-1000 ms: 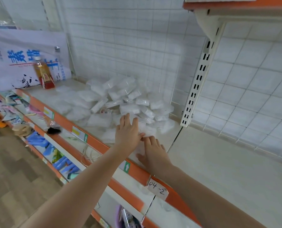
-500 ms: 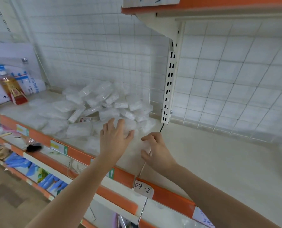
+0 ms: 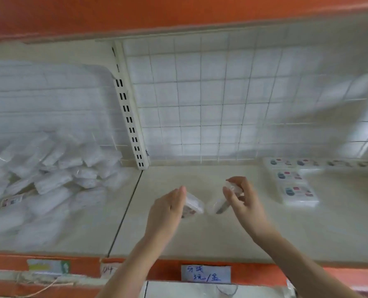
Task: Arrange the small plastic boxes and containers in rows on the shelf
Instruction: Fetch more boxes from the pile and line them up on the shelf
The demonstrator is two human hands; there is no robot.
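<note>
- A loose heap of clear plastic boxes (image 3: pixel 56 179) lies on the left part of the shelf (image 3: pixel 200 237); their contents are too blurred to tell.
- Left hand (image 3: pixel 168 208) grips a clear box (image 3: pixel 193 203) above the shelf.
- Right hand (image 3: pixel 242 200) pinches another clear container (image 3: pixel 218 206), fingers curled round it.
- Flat white packs (image 3: pixel 294 190) lie at right.

Just one view, head-mounted, looked forward and slightly down into the shelf (image 3: pixel 200 239) from close range. The wire-grid back panel (image 3: pixel 200 104) sat at 12 o'clock, orange front edge (image 3: pixel 163 269) at 6. No second view shared anything.
</note>
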